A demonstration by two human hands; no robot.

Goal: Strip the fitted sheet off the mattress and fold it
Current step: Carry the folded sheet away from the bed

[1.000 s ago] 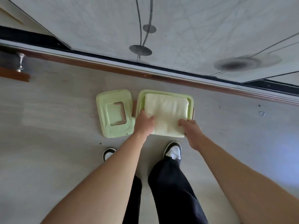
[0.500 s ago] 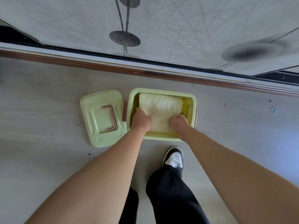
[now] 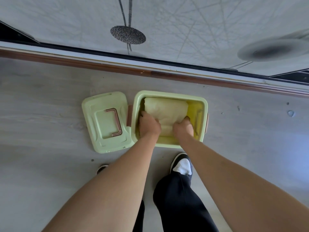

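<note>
Sheet's gone down — a sec ago it sat on top of the rim, now the folded sheet (image 3: 165,113) is inside the green bin (image 3: 170,94), pushed toward the far-left side, bare yellow-green floor showing on the right. It's a pale cream, thick, pillowy rectangle w/ soft creases. Left hand (image 3: 149,125) curls its fingers over the near-left edge; right hand (image 3: 183,126) does the same at the near-right corner, both gripping fabric. Lid (image 3: 107,122), pink handle up, lies just beside the bin on the grey floor (image 3: 41,131).
</note>
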